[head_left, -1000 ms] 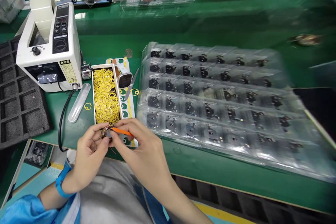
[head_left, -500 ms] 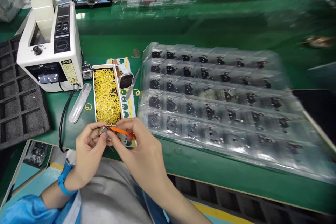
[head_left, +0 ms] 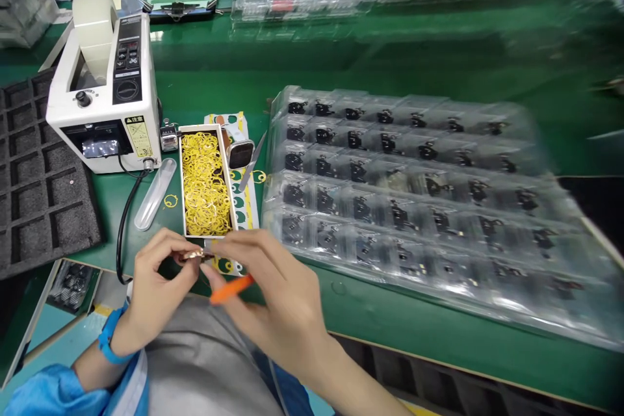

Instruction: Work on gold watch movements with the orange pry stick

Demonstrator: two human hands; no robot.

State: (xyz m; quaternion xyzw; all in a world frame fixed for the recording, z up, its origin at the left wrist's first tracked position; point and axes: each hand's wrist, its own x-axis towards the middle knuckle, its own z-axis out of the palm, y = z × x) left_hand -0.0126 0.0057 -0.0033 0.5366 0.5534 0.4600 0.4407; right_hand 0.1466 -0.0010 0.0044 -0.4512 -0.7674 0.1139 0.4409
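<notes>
Across green bench (head_left: 205, 68): tape machine (head_left: 112, 110) at left, box (head_left: 182, 188) of yellow rings (head_left: 207, 188) right of it, plastic tray (head_left: 274, 156) further right, dark parts (head_left: 294, 160) in most pockets. And now, clamped in left hand (head_left: 158, 286): small part (head_left: 193, 255), glinting, nearer than box. Held in right hand (head_left: 287, 299): orange tool (head_left: 231, 288), blurred, fingertips close to small part; touching or not, can't tell. Mid-work, by look of it: small part in hand, not in tray; plenty of rings left in box. Dark parts: finished or waiting, can't tell.
</notes>
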